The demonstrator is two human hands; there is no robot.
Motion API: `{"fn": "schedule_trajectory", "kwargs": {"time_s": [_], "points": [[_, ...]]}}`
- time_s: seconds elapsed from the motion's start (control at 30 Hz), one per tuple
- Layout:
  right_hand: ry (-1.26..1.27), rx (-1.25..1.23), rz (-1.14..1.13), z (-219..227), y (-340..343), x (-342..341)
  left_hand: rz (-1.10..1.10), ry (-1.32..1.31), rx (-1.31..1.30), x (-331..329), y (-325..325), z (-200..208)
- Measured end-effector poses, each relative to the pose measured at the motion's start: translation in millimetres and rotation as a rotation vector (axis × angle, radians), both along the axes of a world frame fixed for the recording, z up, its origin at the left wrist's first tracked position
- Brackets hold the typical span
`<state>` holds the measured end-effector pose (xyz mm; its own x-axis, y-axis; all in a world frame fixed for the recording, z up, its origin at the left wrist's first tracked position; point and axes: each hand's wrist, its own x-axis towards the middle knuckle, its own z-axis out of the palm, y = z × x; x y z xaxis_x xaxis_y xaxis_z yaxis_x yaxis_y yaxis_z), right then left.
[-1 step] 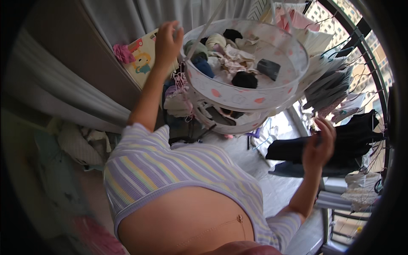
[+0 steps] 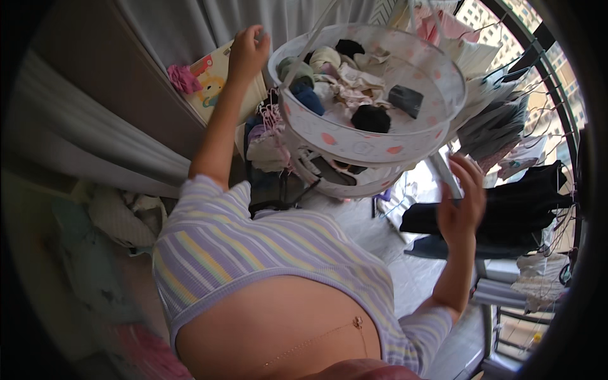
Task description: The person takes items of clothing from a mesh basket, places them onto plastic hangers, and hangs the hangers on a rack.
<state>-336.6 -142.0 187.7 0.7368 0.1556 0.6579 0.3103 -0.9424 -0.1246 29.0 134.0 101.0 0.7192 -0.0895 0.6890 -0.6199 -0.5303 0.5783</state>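
Observation:
A round white mesh hanging drying basket [image 2: 361,144] with pink-red prints hangs in front of me in two tiers. Small clothes lie in its upper tier: a black rolled piece [image 2: 370,118], a blue bundle [image 2: 308,99], pale crumpled pieces [image 2: 361,80] and a dark flat item [image 2: 405,100]. Just left of the rim, my left hand [image 2: 248,54] is raised with its fingers loosely bent and apart, and I see nothing in it. Beyond the basket's lower right side, my right hand [image 2: 462,206] is held up, empty, its fingers spread, in front of hanging black clothing [image 2: 513,206].
Grey curtains [image 2: 272,22] hang behind a cream box [image 2: 215,85] with a cartoon animal, a pink cloth [image 2: 183,79] on its edge. Laundry on hangers, including a grey garment [image 2: 497,126], lines the window at the right. More fabric [image 2: 120,215] lies at the left.
My right hand has moved a little left and up, toward the basket. My left hand has shifted slightly, and the basket appears slightly farther right.

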Motion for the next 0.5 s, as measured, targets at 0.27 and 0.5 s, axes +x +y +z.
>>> {"fn": "schedule_trajectory", "kwargs": {"time_s": [0.27, 0.5], "points": [[-0.008, -0.047, 0.023, -24, 46, 103, -0.462, 0.736, 0.566, 113, -23, -47], [-0.380, 0.417, -0.450, -31, -65, 56, -0.540, 0.896, 0.002, 101, -17, -76]]}}
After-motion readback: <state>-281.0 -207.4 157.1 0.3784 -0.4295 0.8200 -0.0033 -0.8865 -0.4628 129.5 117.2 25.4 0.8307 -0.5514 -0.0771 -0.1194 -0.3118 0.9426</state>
